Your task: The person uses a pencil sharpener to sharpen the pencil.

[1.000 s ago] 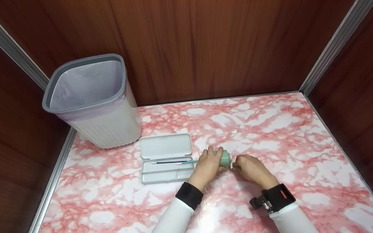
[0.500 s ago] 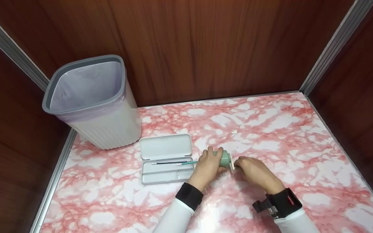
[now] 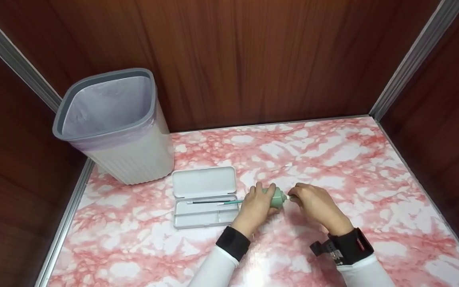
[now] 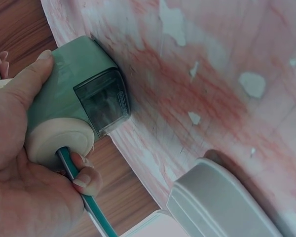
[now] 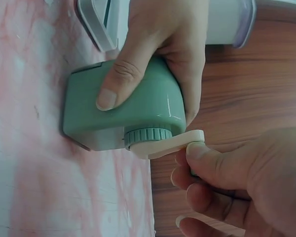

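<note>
bracing a green sharpener on the pink-and-white table, the left hand in the head view has its fingers wrapped over the body. just right of that grip, the right hand works at the sharpener's end, fingers bent together. a teal pencil runs out leftward from under the left hand, its pale end over an open pencil case. the case lies just left of the grip, lid tipped back, with a dark pencil in its long rear compartment. farther left and beyond stands a lined bin.

in the left wrist view, the left hand is clamped round the sharpener, thumb along the green side. beside the palm, the teal pencil enters a cream collar, and curled fingertips lie against its shaft. past the fingers, a smoky clear drawer faces away from the palm.

in the right wrist view, the right hand pinches the free end of a cream crank, thumb on top and fingers curled beneath. the crank's other end meets a ribbed green hub, just below the left hand's hold.
</note>
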{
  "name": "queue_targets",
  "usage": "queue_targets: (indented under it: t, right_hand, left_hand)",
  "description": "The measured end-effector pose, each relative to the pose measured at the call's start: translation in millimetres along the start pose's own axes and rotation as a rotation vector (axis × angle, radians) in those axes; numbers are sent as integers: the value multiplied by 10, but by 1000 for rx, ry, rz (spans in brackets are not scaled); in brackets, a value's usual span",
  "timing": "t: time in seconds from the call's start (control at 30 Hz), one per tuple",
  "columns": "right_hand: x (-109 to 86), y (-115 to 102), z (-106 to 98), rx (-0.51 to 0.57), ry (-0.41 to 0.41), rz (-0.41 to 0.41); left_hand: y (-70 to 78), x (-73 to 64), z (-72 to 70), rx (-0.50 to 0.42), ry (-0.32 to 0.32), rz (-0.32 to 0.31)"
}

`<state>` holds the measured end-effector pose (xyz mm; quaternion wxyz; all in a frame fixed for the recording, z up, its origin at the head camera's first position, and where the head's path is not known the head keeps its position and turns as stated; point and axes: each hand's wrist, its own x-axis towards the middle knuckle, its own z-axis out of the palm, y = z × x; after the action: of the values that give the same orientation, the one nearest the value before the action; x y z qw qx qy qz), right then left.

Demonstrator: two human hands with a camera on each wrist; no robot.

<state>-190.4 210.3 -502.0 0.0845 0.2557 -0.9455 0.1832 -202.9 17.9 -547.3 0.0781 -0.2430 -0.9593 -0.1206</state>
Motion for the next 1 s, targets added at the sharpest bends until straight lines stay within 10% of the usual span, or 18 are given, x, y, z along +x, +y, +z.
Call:
queue_targets:
  t: [1.0]
  right_hand:
    - [333,172,212,-53,47,58]
  left_hand:
    - [-29,1,9,8,16,40]
